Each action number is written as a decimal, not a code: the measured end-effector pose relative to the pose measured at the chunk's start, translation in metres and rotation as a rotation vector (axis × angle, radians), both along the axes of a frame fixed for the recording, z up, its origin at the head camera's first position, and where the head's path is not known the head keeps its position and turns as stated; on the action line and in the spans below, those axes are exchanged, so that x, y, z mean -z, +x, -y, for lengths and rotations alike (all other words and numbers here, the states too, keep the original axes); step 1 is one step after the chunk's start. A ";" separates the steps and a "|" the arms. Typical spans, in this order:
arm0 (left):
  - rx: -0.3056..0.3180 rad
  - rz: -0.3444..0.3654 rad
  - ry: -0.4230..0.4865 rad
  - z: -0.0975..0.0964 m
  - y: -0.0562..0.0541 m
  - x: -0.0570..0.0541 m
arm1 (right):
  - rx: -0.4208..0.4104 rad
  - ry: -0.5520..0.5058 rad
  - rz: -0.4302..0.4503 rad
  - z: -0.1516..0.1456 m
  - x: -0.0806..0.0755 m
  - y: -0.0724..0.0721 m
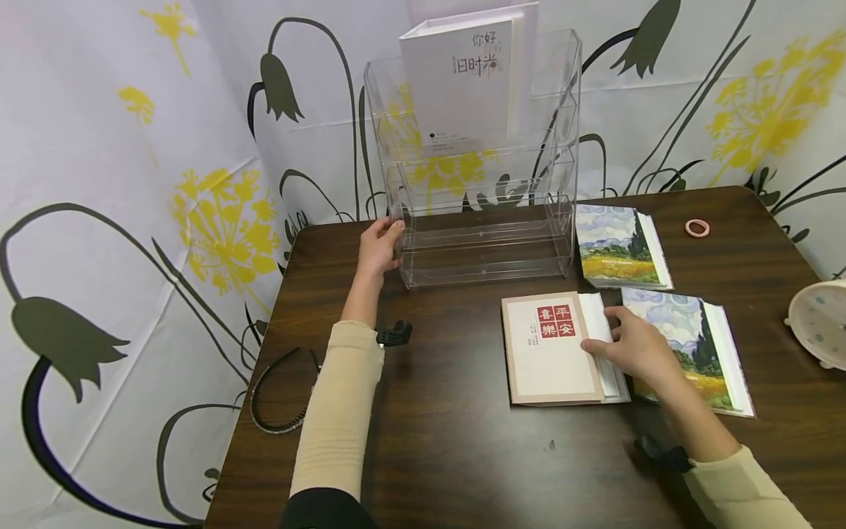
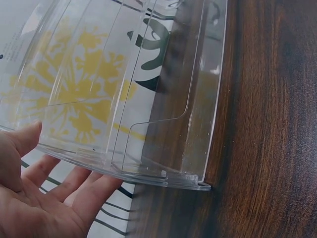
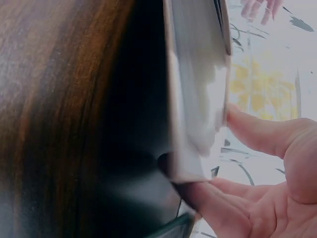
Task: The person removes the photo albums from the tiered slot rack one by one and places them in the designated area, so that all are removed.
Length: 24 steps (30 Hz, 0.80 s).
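My left hand (image 1: pixel 378 250) holds the left side edge of a clear acrylic rack (image 1: pixel 485 275), thumb on one face and fingers behind it in the left wrist view. Over on the right, my right hand (image 1: pixel 637 349) grips a cream photo album (image 1: pixel 551 371) with red characters on its cover. Its thumb lies on the cover side and its fingers go underneath at the page edge (image 3: pixel 198 99). Partly behind that hand lies an album with a painted landscape cover (image 1: pixel 703 338). A similar landscape album (image 1: pixel 615 246) lies farther back, beside the rack.
A white album (image 1: pixel 456 88) stands in the rack's top tier. A pink ring (image 1: pixel 697 228) lies at the back right, and a round pale clock-like object (image 1: pixel 819 323) at the right edge. A dark headband (image 1: pixel 277 426) lies at the left. A patterned curtain (image 1: pixel 218 110) hangs behind the table.
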<state>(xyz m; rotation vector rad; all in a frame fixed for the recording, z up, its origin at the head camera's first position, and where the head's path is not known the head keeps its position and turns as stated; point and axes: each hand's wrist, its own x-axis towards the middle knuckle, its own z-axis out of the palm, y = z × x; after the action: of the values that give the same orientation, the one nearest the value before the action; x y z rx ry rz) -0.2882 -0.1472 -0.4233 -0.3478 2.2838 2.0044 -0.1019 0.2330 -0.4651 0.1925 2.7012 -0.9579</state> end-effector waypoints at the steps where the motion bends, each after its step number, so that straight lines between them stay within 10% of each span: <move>1: -0.001 0.002 0.001 0.000 0.000 0.000 | -0.001 0.021 -0.007 0.001 0.000 0.001; 24: 0.008 0.007 -0.021 0.001 -0.001 0.001 | -0.002 0.196 -0.099 0.012 0.000 0.004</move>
<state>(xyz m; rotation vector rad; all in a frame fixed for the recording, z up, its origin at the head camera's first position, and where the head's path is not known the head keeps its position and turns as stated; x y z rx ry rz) -0.2892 -0.1483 -0.4240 -0.3453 2.2998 1.9742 -0.0980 0.2211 -0.4653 0.1845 2.8855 -0.7187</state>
